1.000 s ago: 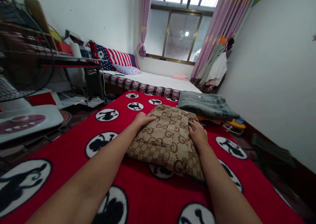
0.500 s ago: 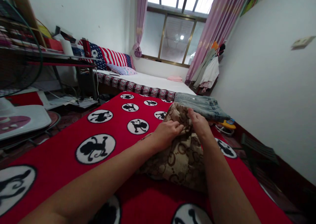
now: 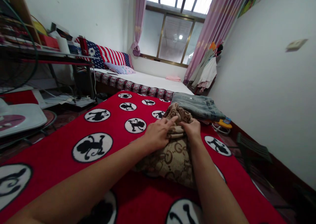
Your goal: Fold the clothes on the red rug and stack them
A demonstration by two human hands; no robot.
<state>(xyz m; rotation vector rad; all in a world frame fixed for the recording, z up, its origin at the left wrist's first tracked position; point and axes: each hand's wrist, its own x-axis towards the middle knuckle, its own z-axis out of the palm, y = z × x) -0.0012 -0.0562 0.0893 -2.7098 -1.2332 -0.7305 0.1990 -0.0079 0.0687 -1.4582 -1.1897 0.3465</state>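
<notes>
A tan garment (image 3: pixel 176 155) with a brown letter pattern lies bunched on a red blanket (image 3: pixel 145 145). Its gathered upper edge folds over toward me. My left hand (image 3: pixel 158 133) is on the garment's left side, fingers curled into the cloth and the index finger stretched toward the gathered edge. On the right side my right hand (image 3: pixel 194 129) pinches the fabric, thumb pointing inward. Both palms face the cloth, so some fingertips are hidden. Just beyond the garment lie folded blue-grey jeans (image 3: pixel 197 105).
A bed (image 3: pixel 153 81) with pillows stands by the window. A cluttered desk (image 3: pixel 61 58) is at the left, near a white plastic seat (image 3: pixel 23 118). To the right are a dark folding chair (image 3: pixel 254 148) and a small yellow stool (image 3: pixel 222 125). Clothes (image 3: pixel 207 72) hang beside the curtain.
My right hand has come down and toward me, bringing the garment's upper edge over. My left hand has shifted slightly, its index finger now extended. The view has moved a little.
</notes>
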